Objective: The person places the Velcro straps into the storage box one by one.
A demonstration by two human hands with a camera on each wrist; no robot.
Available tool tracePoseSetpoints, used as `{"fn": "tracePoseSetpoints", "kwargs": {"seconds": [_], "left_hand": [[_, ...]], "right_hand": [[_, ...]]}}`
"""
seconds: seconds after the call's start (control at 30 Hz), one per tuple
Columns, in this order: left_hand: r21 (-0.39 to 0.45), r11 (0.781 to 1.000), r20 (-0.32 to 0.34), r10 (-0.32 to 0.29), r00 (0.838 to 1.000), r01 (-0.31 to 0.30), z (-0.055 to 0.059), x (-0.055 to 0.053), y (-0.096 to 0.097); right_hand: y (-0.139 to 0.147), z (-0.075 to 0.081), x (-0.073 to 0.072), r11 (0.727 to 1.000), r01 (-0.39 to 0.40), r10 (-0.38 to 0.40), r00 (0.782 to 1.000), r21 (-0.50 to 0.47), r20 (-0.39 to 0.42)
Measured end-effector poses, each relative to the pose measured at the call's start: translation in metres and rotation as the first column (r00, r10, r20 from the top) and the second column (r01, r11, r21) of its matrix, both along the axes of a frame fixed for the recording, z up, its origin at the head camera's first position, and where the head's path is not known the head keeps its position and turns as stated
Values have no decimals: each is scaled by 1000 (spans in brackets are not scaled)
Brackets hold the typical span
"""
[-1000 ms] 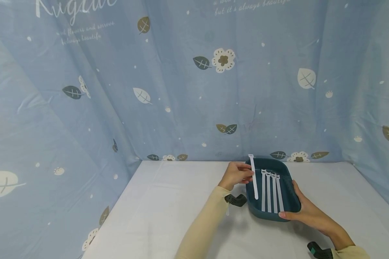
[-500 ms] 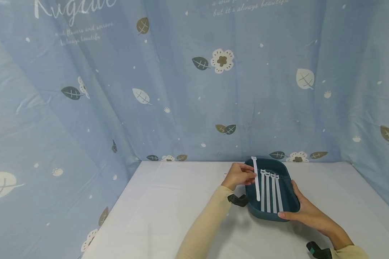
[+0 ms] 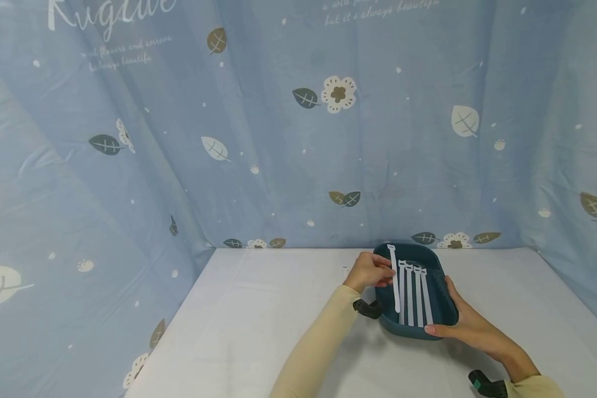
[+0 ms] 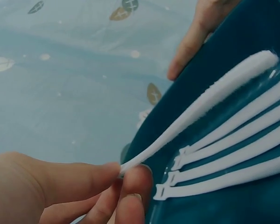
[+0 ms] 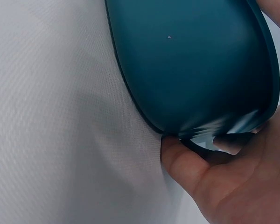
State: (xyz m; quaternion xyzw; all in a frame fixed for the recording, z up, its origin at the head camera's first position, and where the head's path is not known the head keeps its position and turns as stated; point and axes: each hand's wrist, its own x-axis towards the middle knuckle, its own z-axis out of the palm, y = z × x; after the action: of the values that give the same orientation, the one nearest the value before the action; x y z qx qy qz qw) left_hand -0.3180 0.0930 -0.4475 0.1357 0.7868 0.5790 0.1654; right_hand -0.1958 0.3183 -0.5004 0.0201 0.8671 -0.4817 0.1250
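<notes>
My left hand pinches a white hook-and-loop cable tie between thumb and fingertips, near the tie's middle in the head view. The tie hangs lengthwise over the left side of a dark teal tray, its slotted head by the far left rim. Several matching cable ties lie side by side in the tray, their slotted heads at the far end. My right hand grips the tray's near right corner, thumb over the front rim and fingers along the right side. Its thumb shows against the rim in the right wrist view.
The tray stands on a white-covered table, close to its back edge. Behind and to the left hangs a blue curtain printed with leaves and flowers. Black wrist devices sit at both cuffs.
My left hand has shifted slightly right and down with the cable tie. The tie's head, earlier above the far rim, now overlaps the tray's rim. My right hand keeps its grip.
</notes>
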Motion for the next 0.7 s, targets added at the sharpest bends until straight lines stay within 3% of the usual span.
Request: {"fn": "tracePoseSetpoints", "kwargs": {"seconds": [0.3,0.7], "left_hand": [[-46,999,-42,-6,999,4,3,3,2],[-182,983,-130,-44,990,20,0,2,9]], "right_hand": [[-1,1,2,1000,-2,2,1000,9,-26],[-2,3,4,1000,-8,8,1000,6,-20]]}}
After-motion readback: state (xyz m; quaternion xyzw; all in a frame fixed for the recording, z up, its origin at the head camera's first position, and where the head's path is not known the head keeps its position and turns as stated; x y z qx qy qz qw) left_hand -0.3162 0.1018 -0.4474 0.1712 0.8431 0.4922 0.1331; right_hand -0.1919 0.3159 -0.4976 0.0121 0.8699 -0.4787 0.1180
